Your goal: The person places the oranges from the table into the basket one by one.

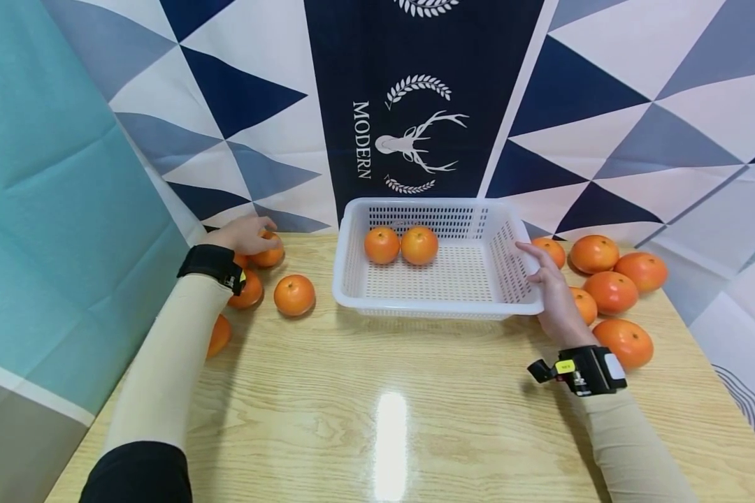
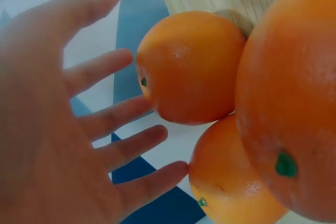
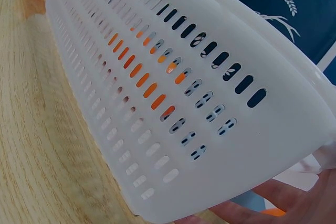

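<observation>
My left hand [image 1: 244, 236] reaches over an orange [image 1: 268, 250] at the back left of the table. In the left wrist view the hand's fingers are spread and nearly straight, with fingertips right at the side of an orange [image 2: 191, 69] and at a second orange [image 2: 231, 177] below it. A white slotted basket [image 1: 428, 305] stands at the back middle, holding two oranges [image 1: 419, 246] side by side. My right hand [image 1: 556, 297] grips the basket's right end at the rim. In the right wrist view its fingers [image 3: 281, 195] are partly hidden behind the basket wall.
Another orange [image 1: 294, 295] lies between the left group and the basket. Several larger reddish-orange fruits [image 1: 610, 292] sit right of the basket, close beside my right hand. Patterned cloth [image 1: 415, 84] hangs behind the wooden table [image 1: 302, 405], and a teal cloth [image 1: 69, 209] borders its left.
</observation>
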The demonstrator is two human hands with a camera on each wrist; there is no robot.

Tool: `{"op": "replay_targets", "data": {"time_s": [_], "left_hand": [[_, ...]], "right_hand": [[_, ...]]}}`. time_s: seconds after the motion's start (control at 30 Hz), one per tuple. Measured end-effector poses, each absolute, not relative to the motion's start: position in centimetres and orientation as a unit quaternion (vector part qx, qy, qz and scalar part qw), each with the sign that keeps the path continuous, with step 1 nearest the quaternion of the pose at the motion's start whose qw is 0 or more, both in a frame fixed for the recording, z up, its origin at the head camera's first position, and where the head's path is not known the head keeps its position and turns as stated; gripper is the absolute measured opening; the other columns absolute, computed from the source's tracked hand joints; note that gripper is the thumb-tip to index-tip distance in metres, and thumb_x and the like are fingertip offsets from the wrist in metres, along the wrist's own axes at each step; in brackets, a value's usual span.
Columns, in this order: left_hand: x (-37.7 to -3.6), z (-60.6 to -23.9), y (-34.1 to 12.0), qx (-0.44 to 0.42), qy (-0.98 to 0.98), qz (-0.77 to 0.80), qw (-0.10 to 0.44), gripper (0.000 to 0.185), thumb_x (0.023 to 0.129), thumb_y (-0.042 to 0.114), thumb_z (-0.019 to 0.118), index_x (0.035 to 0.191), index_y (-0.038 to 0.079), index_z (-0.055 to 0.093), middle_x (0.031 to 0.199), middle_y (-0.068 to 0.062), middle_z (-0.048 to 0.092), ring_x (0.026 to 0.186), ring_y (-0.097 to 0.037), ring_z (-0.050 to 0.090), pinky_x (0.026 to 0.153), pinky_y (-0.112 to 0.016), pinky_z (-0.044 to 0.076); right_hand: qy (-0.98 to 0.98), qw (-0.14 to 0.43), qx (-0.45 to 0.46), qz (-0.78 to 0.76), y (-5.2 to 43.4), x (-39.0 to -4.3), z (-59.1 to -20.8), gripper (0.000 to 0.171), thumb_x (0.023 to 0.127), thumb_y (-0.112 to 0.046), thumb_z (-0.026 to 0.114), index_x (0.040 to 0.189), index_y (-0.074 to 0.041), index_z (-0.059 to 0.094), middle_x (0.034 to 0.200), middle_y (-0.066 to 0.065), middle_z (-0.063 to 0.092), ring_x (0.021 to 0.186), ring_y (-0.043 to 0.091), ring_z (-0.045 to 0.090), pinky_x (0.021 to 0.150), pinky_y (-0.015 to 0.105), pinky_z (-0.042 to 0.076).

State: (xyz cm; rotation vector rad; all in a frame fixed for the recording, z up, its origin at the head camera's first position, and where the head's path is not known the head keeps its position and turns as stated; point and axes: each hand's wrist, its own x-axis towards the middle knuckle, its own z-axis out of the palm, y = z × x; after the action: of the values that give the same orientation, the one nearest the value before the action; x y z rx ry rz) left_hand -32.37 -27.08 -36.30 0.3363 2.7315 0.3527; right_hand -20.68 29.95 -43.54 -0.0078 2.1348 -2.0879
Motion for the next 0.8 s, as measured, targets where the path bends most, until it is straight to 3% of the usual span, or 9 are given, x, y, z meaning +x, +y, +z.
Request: {"op": "replay_targets", "data": {"time_s": [0.27,0.57,0.8], "left_hand": [[-32.6,-37.1,-27.9,0.106,0.963,0.154,0.195,0.061,0.11,0.029,0.057,0.159,-0.005,0.048,0.153,-0.032,0.055,0.126,-0.044,0.051,0.117,-0.06,0.046],[-32.5,-37.5,-28.1,0.107,0.968,0.141,0.178,0.069,0.105,0.019,0.068,0.164,-0.007,0.042,0.165,-0.035,0.05,0.135,-0.048,0.052,0.126,-0.064,0.043],[-32.7,-38.2,-28.0,0.079,0.972,0.146,0.169,0.071,0.104,0.024,0.071,0.165,-0.001,0.042,0.162,-0.031,0.054,0.13,-0.044,0.053,0.121,-0.062,0.046]], "right_hand": [[0.708,0.076,-0.005,-0.702,30.0,-20.6,-43.6,0.077,0.108,-0.009,0.019,0.18,-0.036,0.022,0.194,0.001,-0.008,0.163,0.035,0.026,0.099,0.017,0.059],[0.709,0.082,-0.002,-0.701,30.1,-20.5,-43.4,0.077,0.108,-0.01,0.018,0.18,-0.038,0.02,0.194,-0.001,-0.008,0.164,0.035,0.026,0.098,0.019,0.059],[0.714,0.081,-0.001,-0.695,30.1,-20.4,-43.4,0.077,0.108,-0.011,0.018,0.18,-0.039,0.022,0.194,-0.002,-0.007,0.162,0.035,0.028,0.098,0.018,0.06]]}}
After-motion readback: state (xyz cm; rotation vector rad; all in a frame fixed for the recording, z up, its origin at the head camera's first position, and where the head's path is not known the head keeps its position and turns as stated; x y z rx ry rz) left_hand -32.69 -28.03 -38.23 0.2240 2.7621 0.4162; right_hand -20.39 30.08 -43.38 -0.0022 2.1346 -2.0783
